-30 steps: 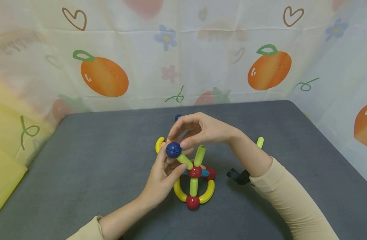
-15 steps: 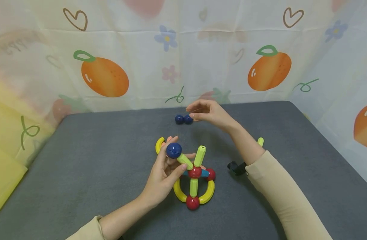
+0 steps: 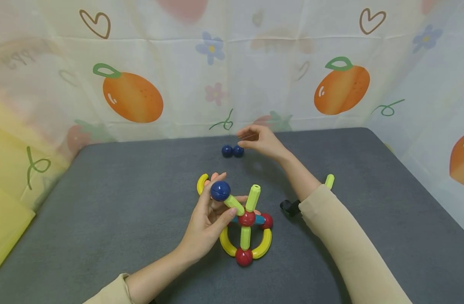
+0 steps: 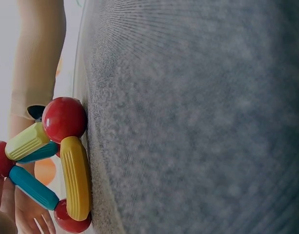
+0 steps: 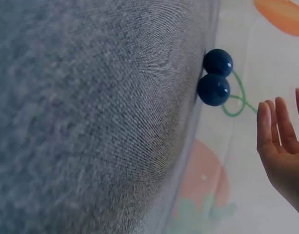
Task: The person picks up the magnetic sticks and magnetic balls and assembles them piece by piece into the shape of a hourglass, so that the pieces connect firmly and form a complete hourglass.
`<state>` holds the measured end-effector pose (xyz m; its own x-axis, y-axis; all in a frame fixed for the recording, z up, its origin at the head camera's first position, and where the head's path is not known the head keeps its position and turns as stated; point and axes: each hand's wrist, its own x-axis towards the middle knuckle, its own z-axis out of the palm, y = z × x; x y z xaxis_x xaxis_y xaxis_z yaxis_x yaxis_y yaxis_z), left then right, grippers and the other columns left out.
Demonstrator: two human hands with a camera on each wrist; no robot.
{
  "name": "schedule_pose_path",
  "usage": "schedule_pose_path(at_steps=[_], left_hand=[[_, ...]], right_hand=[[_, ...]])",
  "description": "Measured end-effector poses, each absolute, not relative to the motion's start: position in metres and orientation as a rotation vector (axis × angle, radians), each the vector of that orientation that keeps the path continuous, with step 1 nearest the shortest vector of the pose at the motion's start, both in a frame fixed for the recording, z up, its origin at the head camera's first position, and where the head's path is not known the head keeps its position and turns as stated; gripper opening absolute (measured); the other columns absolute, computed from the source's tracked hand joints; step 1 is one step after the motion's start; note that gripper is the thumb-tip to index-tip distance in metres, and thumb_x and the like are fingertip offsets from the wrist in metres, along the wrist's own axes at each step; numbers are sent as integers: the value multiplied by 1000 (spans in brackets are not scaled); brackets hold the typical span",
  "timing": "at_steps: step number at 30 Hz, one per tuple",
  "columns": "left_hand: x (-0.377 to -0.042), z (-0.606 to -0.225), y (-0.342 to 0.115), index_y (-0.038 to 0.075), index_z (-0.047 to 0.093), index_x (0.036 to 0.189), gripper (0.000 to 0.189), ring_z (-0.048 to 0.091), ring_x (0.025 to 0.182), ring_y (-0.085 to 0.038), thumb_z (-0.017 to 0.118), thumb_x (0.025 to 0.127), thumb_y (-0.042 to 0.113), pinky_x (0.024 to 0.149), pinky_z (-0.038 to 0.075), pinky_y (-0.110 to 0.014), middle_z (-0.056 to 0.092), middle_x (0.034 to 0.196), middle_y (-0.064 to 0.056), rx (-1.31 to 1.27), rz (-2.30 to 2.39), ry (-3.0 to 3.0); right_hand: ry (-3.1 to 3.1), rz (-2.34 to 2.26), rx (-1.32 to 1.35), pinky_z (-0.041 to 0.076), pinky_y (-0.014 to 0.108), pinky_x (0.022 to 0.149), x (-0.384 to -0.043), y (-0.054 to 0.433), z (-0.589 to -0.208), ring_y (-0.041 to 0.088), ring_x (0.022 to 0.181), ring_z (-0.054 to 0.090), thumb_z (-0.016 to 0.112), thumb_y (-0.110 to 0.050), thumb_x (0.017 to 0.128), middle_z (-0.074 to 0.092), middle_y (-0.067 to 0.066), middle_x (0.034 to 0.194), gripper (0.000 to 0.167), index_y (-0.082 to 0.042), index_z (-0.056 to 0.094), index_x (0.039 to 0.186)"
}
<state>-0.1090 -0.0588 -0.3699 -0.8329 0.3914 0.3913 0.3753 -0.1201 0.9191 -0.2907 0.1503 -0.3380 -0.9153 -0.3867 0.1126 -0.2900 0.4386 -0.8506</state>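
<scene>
A structure of magnetic sticks and balls stands on the table, with a red ball (image 3: 246,218) at its top joint. My left hand (image 3: 201,230) steadies it there, the thumb against the light-green stick (image 3: 234,204) and fingers behind. That slanting stick carries a blue ball (image 3: 220,191); another green stick (image 3: 253,198) points up. Curved yellow sticks (image 4: 75,178) and blue sticks (image 4: 34,187) form the base with more red balls (image 4: 64,120). My right hand (image 3: 264,141) hovers, fingers apart, beside two loose blue balls (image 5: 214,89) at the far side, holding nothing.
A curved yellow stick (image 3: 201,184) lies beyond my left hand, partly hidden by its fingers. Past my right forearm a light-green stick (image 3: 330,181) lies on the grey table (image 3: 122,202). A patterned curtain (image 3: 254,63) hangs behind the table's far edge.
My right hand has left the blue ball on the structure and moved away to the far loose balls, revealing both. In the last half second it shifts only slightly. My left hand stays put.
</scene>
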Motion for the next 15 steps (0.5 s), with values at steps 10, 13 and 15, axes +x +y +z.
schedule_pose_path(at_steps=[10,13,15], left_hand=[[-109,-370,-59,16,21,156,66,65,119,-4,54,100,3,99,51,-20,64,127,-29,885,2162,2064],[-109,-369,-60,18,21,156,67,65,119,-4,54,99,4,99,51,-20,64,128,-28,877,2153,2075],[-109,-369,-60,18,21,156,68,65,119,-3,54,99,4,99,51,-20,64,128,-27,869,2147,2082]], right_hand=[[2661,-1371,-574,51,47,102,-305,140,-352,35,126,58,65,-15,94,57,19,139,40,-7,57,132],[2677,-1339,-564,50,48,104,-307,138,-354,35,129,56,66,-15,94,56,18,140,41,-7,56,133],[2693,-1310,-557,49,49,105,-308,137,-355,36,131,55,67,-16,94,56,17,141,41,-8,56,133]])
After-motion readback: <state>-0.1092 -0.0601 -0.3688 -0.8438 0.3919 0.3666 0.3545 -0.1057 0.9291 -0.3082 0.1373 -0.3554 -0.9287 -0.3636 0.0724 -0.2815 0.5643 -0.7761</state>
